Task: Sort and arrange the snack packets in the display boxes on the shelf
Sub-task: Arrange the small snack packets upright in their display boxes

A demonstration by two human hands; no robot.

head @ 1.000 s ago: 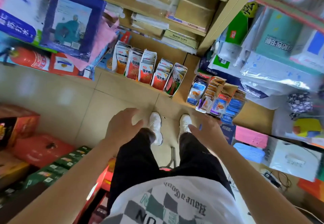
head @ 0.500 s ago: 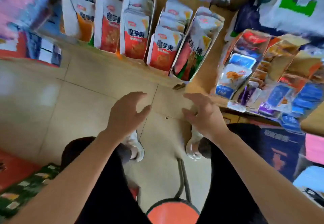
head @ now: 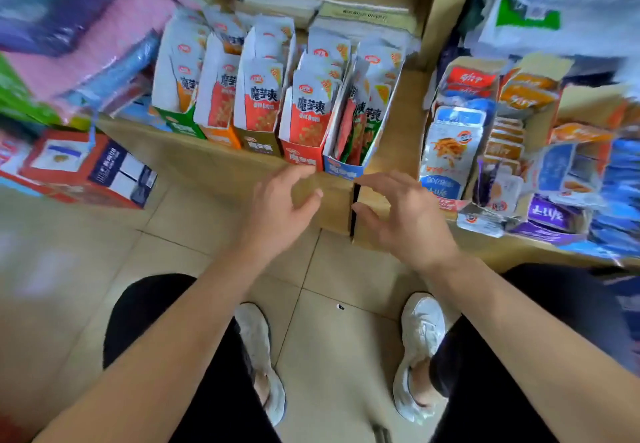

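Both hands are hovering empty at the shelf (head: 214,162) edge. The left hand (head: 277,210) is hanging half-open with its fingers loosely curled and fingertips near the red box (head: 301,155), contact unclear. The right hand (head: 405,220) is spreading thumb and fingers apart just below the blue box (head: 343,168). Forearms are converging, palms facing inward. The packets (head: 360,120) are standing in boxes on the shelf; the blue box is leaning right, holding mixed red and green ones. Likely step: taking that box. Worth bracing its base with one hand while pulling odd packets by their tops, lightly, as the neighbouring boxes could tip.
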